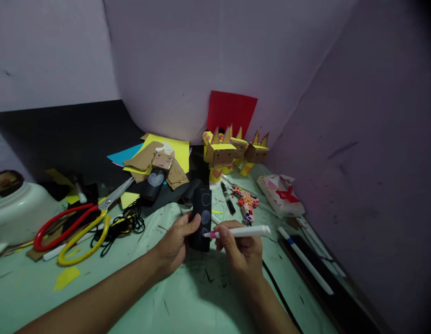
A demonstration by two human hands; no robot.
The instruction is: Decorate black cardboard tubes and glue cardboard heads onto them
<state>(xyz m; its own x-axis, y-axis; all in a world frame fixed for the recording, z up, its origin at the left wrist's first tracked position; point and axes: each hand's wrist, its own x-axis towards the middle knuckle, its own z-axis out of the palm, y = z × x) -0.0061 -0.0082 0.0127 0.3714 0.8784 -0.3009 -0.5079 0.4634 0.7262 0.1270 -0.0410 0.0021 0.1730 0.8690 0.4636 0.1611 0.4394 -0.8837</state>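
My left hand (178, 241) is closed around a black paper tube (202, 204), with the thumb across its front. Round marks run down the tube: an outline at the top and two filled in a pale purple below. In my right hand (241, 246) is a white marker (253, 231) with a pink collar, gripped like a pen. Its tip meets, or nearly meets, the lowest mark on the tube. Behind the tube lies a black marker (228, 198) beside a glue gun (246, 202) covered in flowery paper.
Scissors (106, 204) with red and yellow handles lie left, by tangled black cord (130, 222) and a white pot (23, 208). Cardboard figures (220, 155) with horns stand behind. A wipes packet (281, 195) and another white marker (305, 260) are on the right.
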